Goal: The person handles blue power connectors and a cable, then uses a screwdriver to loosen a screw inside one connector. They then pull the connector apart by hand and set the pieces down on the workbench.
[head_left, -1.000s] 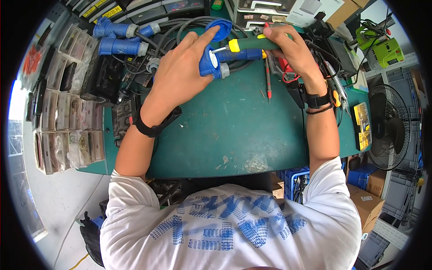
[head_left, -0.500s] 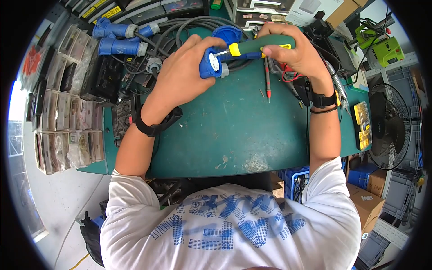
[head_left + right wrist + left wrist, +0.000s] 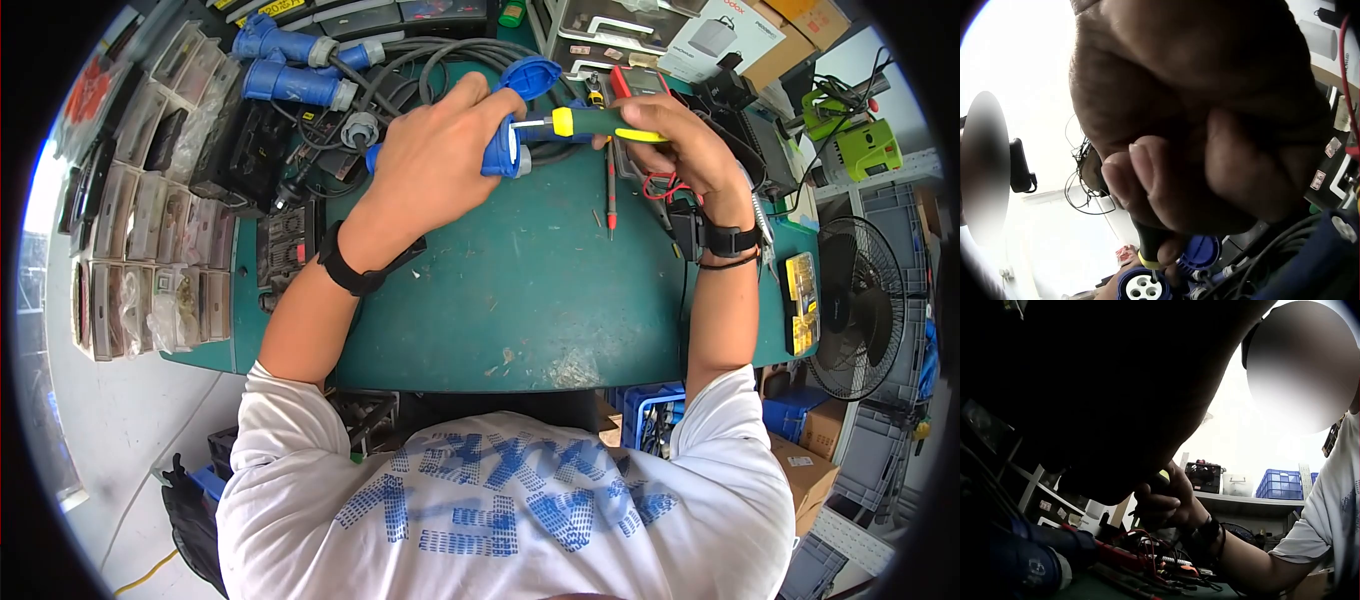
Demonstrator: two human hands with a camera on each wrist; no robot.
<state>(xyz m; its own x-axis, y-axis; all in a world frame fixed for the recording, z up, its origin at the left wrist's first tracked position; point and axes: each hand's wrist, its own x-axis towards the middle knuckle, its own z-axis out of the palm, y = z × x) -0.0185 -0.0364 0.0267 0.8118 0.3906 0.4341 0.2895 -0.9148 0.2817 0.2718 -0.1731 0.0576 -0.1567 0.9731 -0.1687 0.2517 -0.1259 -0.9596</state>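
Observation:
My left hand [image 3: 440,150] grips a blue industrial socket connector [image 3: 500,155] from behind, its open face turned to the right. The round blue lid [image 3: 530,77] is flipped up above the socket. In the right wrist view the socket's white face [image 3: 1141,289] shows several round holes. My right hand [image 3: 695,150] holds the green and yellow handle of a screwdriver [image 3: 590,122], which lies nearly level. Its metal shaft points left, with the tip at the white face. In the right wrist view, curled fingers [image 3: 1166,194] hide most of the handle.
Blue plugs [image 3: 300,82] and coiled grey cables [image 3: 450,60] lie behind the left hand. A red multimeter [image 3: 640,82] and red test probe [image 3: 611,190] are near the right hand. Drawer bins [image 3: 150,210] line the left side; a fan [image 3: 860,300] stands at right.
The right fingers have shifted round the screwdriver handle, whose yellow part has turned downward. The left hand keeps hold of the socket. The whole head view has shifted slightly.

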